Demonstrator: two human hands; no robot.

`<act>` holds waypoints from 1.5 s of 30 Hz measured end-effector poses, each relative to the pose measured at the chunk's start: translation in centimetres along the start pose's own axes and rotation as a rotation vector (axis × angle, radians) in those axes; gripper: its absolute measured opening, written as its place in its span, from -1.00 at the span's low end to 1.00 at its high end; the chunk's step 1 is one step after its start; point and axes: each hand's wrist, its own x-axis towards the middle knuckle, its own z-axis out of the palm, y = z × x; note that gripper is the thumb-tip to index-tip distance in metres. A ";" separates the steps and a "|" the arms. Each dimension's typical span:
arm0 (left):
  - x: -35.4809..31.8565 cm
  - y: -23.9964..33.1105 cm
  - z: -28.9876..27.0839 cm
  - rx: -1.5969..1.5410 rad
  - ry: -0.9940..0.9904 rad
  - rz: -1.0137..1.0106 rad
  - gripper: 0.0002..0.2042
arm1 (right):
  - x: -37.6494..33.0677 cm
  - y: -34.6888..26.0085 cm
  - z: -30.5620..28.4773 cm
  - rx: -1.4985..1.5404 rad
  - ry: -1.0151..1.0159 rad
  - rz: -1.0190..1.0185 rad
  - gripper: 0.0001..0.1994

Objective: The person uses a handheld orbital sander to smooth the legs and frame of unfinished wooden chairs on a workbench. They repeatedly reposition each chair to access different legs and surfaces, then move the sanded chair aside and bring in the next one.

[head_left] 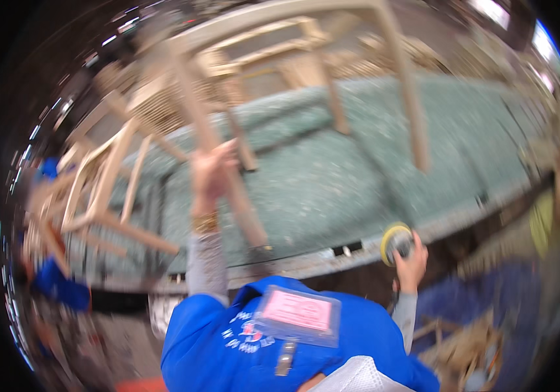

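Note:
A bare wooden chair frame [412,104] stands on the green-covered worktable [306,186], its legs pointing toward me. My left hand [213,175] is wrapped around its near left leg, whose end reaches close to the table's front edge. In my right hand [412,264] is a round hand sander [397,243] with a yellow pad rim. It is held upright near the table edge, apart from the chair frame. Motion blur softens the fingers and the wood.
More wooden chair frames [100,189] crowd the table's left end. Stacked wooden pieces [162,108] lie along the far side. A person in yellow-green [544,222] is at the right, and someone in blue [61,284] at the left. Wood pieces [466,349] lie low on the right.

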 end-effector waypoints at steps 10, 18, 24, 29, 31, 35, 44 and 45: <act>1.6 0.1 -0.7 -0.527 -0.321 -0.157 -0.58 | -1.2 -9.8 1.7 0.159 0.058 -0.296 -0.25; 5.2 0.4 -3.2 -0.463 -0.579 -0.292 -0.58 | -7.1 -22.8 0.6 0.237 0.178 -0.397 -0.29; 8.2 -0.1 -4.4 -0.533 -0.769 -0.280 -0.61 | -13.2 -26.6 2.1 0.262 0.152 -0.385 -0.29; 9.5 0.1 -4.5 -0.529 -0.782 -0.302 -0.62 | -14.0 -30.5 4.1 0.257 0.142 -0.397 -0.29; 9.5 0.5 -4.2 -0.538 -0.816 -0.300 -0.61 | -12.6 -32.5 4.4 0.206 0.184 -0.472 -0.28; 9.4 0.2 -4.6 -0.626 -0.835 -0.295 -0.60 | -7.9 -38.8 4.2 0.130 0.194 -0.551 -0.30; 8.5 -1.1 -4.6 -0.766 -0.862 -0.348 -0.59 | 1.3 -50.5 3.4 -0.039 0.280 -0.628 -0.34; 8.6 -1.2 -4.7 -0.770 -0.873 -0.330 -0.59 | 1.5 -50.6 3.5 -0.029 0.277 -0.659 -0.34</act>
